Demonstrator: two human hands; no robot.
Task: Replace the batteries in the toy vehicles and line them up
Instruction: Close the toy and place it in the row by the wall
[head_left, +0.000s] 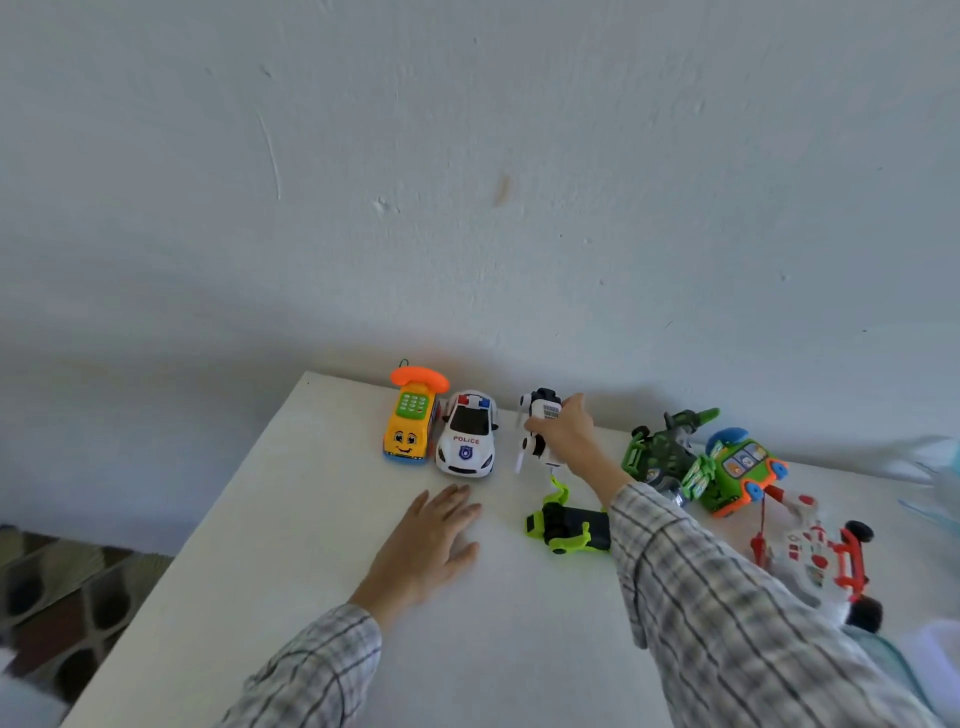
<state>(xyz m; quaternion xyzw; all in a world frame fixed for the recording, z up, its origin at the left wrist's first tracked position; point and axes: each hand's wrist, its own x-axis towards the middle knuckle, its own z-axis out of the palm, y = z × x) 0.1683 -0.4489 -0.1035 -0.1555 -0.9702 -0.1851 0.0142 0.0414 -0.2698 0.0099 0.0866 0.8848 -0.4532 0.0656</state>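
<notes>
Left hand lies flat on the white counter, fingers straight and spread, holding nothing, just in front of the police car.

Right hand reaches toward the back of the counter and grips the black-and-white toy vehicle — fingers curled over its top, thumb on the near side. Can't tell whether the toy is lifted or resting on the counter.

Row at the back, near the wall:
- yellow phone car with orange handset, far left
- police car touching or just beside it on the right
- black-and-white toy next, with a gap between it and the police car

Not lined up:
- black and lime-green vehicle on the counter under the right forearm, near side of the row
- camo green vehicle tilted, right of the hand
- green and orange toy against the camo one
- red and white race car at the far right — partly hidden by the plaid sleeve
</notes>
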